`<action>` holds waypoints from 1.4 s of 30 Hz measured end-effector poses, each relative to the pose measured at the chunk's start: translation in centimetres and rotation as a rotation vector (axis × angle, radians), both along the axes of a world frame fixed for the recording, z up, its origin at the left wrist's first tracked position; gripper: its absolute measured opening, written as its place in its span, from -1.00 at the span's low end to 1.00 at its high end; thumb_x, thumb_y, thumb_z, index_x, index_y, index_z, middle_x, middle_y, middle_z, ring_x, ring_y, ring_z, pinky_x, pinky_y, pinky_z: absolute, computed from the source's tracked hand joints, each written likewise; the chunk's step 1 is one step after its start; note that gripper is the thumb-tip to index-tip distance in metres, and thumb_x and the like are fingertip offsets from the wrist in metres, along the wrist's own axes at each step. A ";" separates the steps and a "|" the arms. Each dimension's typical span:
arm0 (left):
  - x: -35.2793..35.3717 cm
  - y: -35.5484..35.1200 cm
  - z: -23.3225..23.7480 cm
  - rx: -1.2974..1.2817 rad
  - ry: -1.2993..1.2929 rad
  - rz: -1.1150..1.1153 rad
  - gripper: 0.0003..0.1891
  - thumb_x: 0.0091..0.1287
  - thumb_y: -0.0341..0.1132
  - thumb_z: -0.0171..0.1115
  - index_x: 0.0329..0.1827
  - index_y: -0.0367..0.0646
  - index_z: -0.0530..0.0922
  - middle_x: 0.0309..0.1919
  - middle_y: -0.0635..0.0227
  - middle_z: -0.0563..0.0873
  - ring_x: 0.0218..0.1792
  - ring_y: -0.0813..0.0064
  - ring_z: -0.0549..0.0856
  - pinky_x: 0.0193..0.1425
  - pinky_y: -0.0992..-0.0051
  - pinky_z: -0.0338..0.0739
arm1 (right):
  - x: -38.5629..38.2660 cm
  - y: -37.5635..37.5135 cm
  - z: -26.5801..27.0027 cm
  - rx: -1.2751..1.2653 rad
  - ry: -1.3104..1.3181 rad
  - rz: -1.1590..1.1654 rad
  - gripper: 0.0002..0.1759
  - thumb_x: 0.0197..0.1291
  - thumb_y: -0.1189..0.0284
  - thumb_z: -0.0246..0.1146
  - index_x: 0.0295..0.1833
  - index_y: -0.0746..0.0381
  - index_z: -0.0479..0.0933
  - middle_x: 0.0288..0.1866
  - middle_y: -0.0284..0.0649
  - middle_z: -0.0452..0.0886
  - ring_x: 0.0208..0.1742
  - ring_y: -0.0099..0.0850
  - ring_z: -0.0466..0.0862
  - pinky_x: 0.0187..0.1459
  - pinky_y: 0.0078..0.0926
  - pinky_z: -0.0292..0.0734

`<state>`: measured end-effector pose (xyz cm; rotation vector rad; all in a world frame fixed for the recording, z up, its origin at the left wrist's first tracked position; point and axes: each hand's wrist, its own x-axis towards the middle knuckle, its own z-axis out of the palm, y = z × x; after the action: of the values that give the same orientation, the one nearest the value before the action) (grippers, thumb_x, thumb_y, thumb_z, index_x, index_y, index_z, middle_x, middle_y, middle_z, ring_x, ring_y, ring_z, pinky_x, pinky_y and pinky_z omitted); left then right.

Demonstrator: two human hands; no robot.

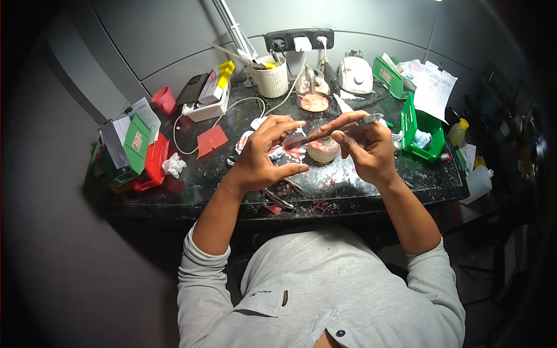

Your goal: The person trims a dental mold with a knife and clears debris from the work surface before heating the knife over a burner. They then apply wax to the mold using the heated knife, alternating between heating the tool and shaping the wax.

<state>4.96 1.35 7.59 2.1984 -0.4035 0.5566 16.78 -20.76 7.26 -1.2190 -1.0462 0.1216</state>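
Note:
My left hand (262,155) is curved in a C, thumb and fingertips at the edges of a small pink-and-white piece (297,153). That piece looks like a dental cast with pink wax; the fingers hide part of it. In my right hand (371,149) is a wax knife (325,133), its handle brown and both ends metal. The flat blade points left and overlaps the pink-and-white piece in this view. Just behind the knife, a round plaster block (322,151) with pink on top stands on the bench. A red-and-white dental model (243,141) lies left of my left hand.
A pink wax sheet (211,141) lies on the black bench (232,197), with scraps near the front edge. Behind stand a tool cup (271,81), a burner-like stand (314,103) and a white device (355,75). Green boxes (426,136) and red boxes (152,165) flank the bench; cables cross it.

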 end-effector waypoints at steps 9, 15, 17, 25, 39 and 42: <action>0.7 0.6 -1.0 -0.076 -0.046 0.072 -0.23 0.03 -0.33 0.67 0.36 -0.27 0.56 0.20 0.17 0.59 0.17 0.35 0.65 0.27 0.41 0.56 | 3.1 -2.1 0.8 0.125 0.078 -0.216 -0.89 0.44 0.50 0.34 -0.10 0.34 0.60 -0.41 -0.31 0.68 -0.50 -0.71 0.53 -0.50 -0.73 0.35; 0.8 1.2 -1.0 -0.190 -0.001 0.037 -0.29 0.11 -0.44 0.60 0.37 -0.30 0.50 0.20 0.21 0.60 0.18 0.42 0.65 0.29 0.42 0.57 | 4.6 -3.0 0.2 -0.663 -0.001 -0.451 -0.58 0.27 0.27 0.51 -0.46 0.36 0.58 -0.60 -0.23 0.62 -0.56 -0.57 0.57 -0.48 -0.44 0.47; 0.7 1.4 -1.0 -0.573 0.100 -0.177 -0.34 0.28 -0.41 0.50 0.43 -0.37 0.42 0.25 0.17 0.60 0.19 0.41 0.66 0.29 0.42 0.57 | 3.8 -2.6 0.6 -0.768 -0.055 -0.472 -0.57 0.27 0.25 0.51 -0.46 0.37 0.59 -0.60 -0.18 0.62 -0.56 -0.53 0.57 -0.46 -0.40 0.48; 0.6 2.6 -0.6 -0.835 0.093 -0.480 -0.05 0.42 0.09 0.37 0.56 -0.50 0.16 0.36 -0.17 0.53 0.18 0.27 0.68 0.34 0.31 0.55 | 3.9 -2.6 0.7 -0.816 -0.105 -0.543 -0.52 0.22 0.18 0.52 -0.48 0.39 0.62 -0.59 -0.04 0.62 -0.56 -0.35 0.58 -0.37 -0.29 0.53; 0.3 2.7 -0.5 -0.801 0.108 -0.489 -0.17 0.30 -0.27 0.54 0.51 -0.46 0.27 0.39 0.07 0.50 0.39 0.36 0.55 0.48 0.39 0.42 | 5.0 -3.5 0.1 -0.941 -0.259 -0.523 -0.58 0.18 0.29 0.57 -0.47 0.38 0.58 -0.63 -0.21 0.60 -0.57 -0.56 0.56 -0.49 -0.43 0.44; 0.3 2.4 -0.5 -0.823 0.117 -0.463 -0.19 0.31 -0.27 0.53 0.50 -0.46 0.28 0.37 0.07 0.53 0.36 0.36 0.58 0.47 0.39 0.43 | 5.6 -5.3 0.0 -0.823 -0.220 -0.510 -0.66 0.18 0.42 0.56 -0.44 0.39 0.56 -0.60 -0.21 0.62 -0.55 -0.58 0.56 -0.48 -0.44 0.44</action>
<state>5.26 3.75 7.08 1.2831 -0.4915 0.2608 22.36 -26.10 7.29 -2.2546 -0.8516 0.0153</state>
